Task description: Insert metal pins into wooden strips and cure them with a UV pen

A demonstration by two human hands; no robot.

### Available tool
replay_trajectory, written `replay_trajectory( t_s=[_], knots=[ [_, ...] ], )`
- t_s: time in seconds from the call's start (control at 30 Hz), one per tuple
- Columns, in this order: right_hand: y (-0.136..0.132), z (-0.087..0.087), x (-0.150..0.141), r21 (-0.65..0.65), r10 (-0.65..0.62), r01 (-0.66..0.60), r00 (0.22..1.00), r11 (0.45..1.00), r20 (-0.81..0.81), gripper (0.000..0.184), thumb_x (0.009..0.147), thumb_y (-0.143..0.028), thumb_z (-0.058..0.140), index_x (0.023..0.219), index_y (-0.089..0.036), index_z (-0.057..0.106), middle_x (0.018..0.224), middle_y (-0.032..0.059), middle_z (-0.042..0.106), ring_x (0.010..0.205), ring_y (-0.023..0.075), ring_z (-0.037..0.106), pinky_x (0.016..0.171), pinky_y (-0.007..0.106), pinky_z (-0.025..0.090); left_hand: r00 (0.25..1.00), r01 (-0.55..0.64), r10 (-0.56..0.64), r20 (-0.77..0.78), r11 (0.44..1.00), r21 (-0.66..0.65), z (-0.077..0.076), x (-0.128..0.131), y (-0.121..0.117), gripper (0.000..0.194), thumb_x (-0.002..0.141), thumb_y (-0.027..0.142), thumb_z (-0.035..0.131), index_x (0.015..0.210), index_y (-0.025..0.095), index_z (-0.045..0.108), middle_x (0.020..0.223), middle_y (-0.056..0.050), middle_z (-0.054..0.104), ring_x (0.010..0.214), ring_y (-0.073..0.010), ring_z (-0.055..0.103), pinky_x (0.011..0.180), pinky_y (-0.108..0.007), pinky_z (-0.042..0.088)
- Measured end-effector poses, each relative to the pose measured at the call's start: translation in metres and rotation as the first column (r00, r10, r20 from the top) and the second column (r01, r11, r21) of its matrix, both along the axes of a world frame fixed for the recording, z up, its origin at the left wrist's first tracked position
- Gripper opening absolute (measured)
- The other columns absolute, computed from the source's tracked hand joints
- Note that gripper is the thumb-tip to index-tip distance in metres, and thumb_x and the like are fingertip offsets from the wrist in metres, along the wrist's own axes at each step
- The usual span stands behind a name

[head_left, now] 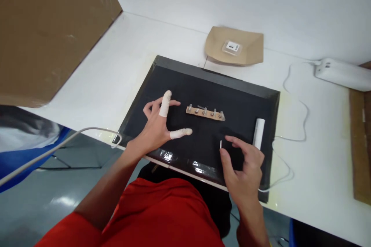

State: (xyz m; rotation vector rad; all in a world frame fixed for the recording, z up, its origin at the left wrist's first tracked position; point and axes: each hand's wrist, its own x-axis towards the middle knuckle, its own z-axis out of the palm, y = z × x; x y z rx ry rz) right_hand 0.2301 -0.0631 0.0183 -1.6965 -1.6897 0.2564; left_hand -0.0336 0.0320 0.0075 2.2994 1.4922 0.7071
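Note:
My left hand (156, 127) is spread over the left part of the black mat (174, 81), with white finger cots on its thumb and one finger. It holds nothing. To its right, a narrow tan strip (199, 112) lies on the mat, bearing a row of several small, clear, peg-like pieces with shiny parts. My right hand (245, 162) is above the mat's lower right, its thumb and index finger apart. A tiny white stick (220, 144) shows just at the thumb tip; whether it touches the thumb I cannot tell.
A white cylinder (259, 133) lies beyond my right hand. Behind the mat, a brown paper tray (249, 48) holds a small clear labelled case (232, 47). A white power strip (342, 73) and thin cable are at right; a large cardboard panel (55, 27) stands at left.

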Motion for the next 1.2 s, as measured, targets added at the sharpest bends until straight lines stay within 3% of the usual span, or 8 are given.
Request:
replay_trajectory(
  t_s=[0.13, 0.33, 0.57, 0.9, 1.03, 1.1, 1.2],
  knots=[
    [0.014, -0.007, -0.016, -0.062, -0.107, 0.102, 0.991, 0.993, -0.076, 0.046, 0.095, -0.045, 0.07, 0.133, -0.021, 0.057, 0.119, 0.0109, 0.076, 0.094, 0.0239, 0.069, 0.104, 0.052, 0.041, 0.995, -0.07, 0.075, 0.067, 0.994, -0.081, 0.0, 0.007, -0.017, 0.115, 0.094, 0.071, 0.067, 0.17, 0.027, -0.007, 0.134, -0.013, 0.071, 0.14, -0.0354, 0.054, 0.115, -0.054, 0.02],
    [0.036, -0.019, -0.04, -0.11, -0.266, 0.251, 0.953, 0.962, -0.143, 0.071, 0.089, -0.049, 0.073, 0.145, -0.018, 0.042, 0.127, 0.0158, 0.073, 0.104, 0.0278, 0.07, 0.111, 0.059, 0.035, 1.0, -0.005, 0.007, 0.018, 0.993, -0.115, 0.001, 0.018, -0.019, 0.124, 0.091, 0.064, 0.076, 0.168, 0.025, -0.014, 0.136, -0.015, 0.068, 0.142, -0.0361, 0.053, 0.121, -0.059, 0.016],
    [0.046, -0.016, -0.045, -0.135, -0.317, 0.301, 0.941, 0.944, -0.119, 0.071, 0.087, -0.048, 0.073, 0.143, -0.018, 0.042, 0.123, 0.014, 0.072, 0.103, 0.0276, 0.069, 0.112, 0.059, 0.034, 0.999, 0.034, -0.033, 0.011, 0.994, -0.106, 0.003, 0.025, -0.019, 0.124, 0.09, 0.059, 0.078, 0.168, 0.026, -0.012, 0.141, -0.016, 0.063, 0.143, -0.0368, 0.048, 0.123, -0.062, 0.016],
    [0.03, -0.011, -0.048, -0.148, -0.315, 0.298, 0.943, 0.943, -0.108, 0.065, 0.089, -0.049, 0.073, 0.141, -0.02, 0.047, 0.118, 0.0122, 0.074, 0.099, 0.0277, 0.07, 0.11, 0.06, 0.037, 0.999, 0.04, -0.041, -0.009, 0.994, -0.102, 0.005, 0.02, -0.031, 0.117, 0.091, 0.059, 0.078, 0.168, 0.026, -0.003, 0.144, -0.018, 0.061, 0.141, -0.0377, 0.048, 0.121, -0.062, 0.021],
    [0.026, -0.009, -0.041, -0.137, -0.298, 0.281, 0.945, 0.95, -0.132, 0.06, 0.09, -0.047, 0.073, 0.138, -0.02, 0.049, 0.118, 0.0124, 0.074, 0.099, 0.0279, 0.069, 0.107, 0.061, 0.042, 0.992, 0.039, -0.052, -0.111, 0.992, -0.123, 0.015, 0.006, -0.023, 0.097, 0.096, 0.059, 0.071, 0.166, 0.025, 0.013, 0.139, -0.017, 0.066, 0.141, -0.0384, 0.049, 0.119, -0.062, 0.02],
    [0.023, -0.005, -0.035, -0.109, -0.312, 0.297, 0.937, 0.949, -0.16, 0.057, 0.091, -0.045, 0.073, 0.138, -0.021, 0.05, 0.118, 0.0125, 0.073, 0.099, 0.0274, 0.069, 0.105, 0.06, 0.045, 0.984, 0.038, -0.054, -0.169, 0.995, -0.093, 0.024, -0.002, -0.013, 0.079, 0.098, 0.059, 0.068, 0.161, 0.026, 0.032, 0.134, -0.016, 0.069, 0.134, -0.0388, 0.054, 0.115, -0.062, 0.024],
    [0.015, 0.0, -0.028, -0.097, -0.334, 0.32, 0.917, 0.942, -0.218, 0.055, 0.092, -0.041, 0.073, 0.138, -0.023, 0.05, 0.121, 0.0126, 0.072, 0.103, 0.0267, 0.068, 0.102, 0.057, 0.049, 0.966, 0.108, -0.109, -0.236, 0.994, -0.018, 0.039, -0.002, 0.012, 0.043, 0.103, 0.057, 0.061, 0.137, 0.031, 0.062, 0.125, -0.012, 0.073, 0.126, -0.0382, 0.058, 0.109, -0.061, 0.028]
  ],
)
